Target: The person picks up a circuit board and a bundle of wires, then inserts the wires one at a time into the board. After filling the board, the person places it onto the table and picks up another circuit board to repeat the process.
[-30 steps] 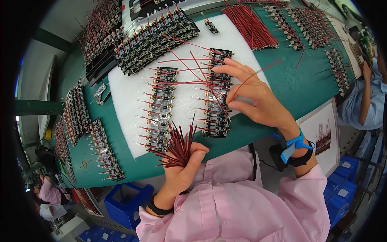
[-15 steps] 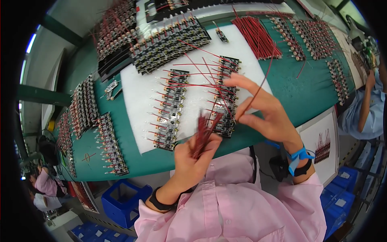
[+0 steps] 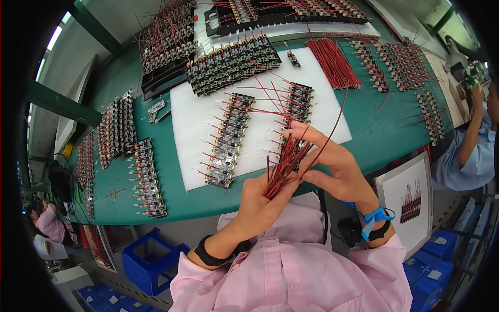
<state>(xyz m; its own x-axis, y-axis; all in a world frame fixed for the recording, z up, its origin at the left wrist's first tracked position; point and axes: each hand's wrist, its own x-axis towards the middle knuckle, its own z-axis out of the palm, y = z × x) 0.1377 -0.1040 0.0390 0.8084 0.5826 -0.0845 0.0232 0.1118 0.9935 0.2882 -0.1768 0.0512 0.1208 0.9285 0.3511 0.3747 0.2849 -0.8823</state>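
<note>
My left hand [image 3: 263, 204] is closed around a bundle of thin dark red wires [image 3: 285, 170], their ends fanning up. Beside it, my right hand [image 3: 332, 169] pinches a single long red wire [image 3: 338, 122] that curves up and to the right. Its fingers touch the edge of the bundle. Beyond the hands, a strip of small circuit boards [image 3: 228, 143] lies on a white foam sheet [image 3: 193, 140]. A second board strip [image 3: 298, 104], crossed by loose red wires, is partly hidden behind my right hand and the bundle.
Stacked board strips [image 3: 234, 65] lie at the foam's back edge, near a pile of red wires [image 3: 332, 62]. More strips [image 3: 148, 177] rest on the green table [image 3: 119, 203] to the left. A co-worker in blue [image 3: 470, 151] is at the right; a blue stool [image 3: 150, 265] stands below.
My right hand has come down and left to the bundle, which my left hand has moved slightly right. The view has shifted a little.
</note>
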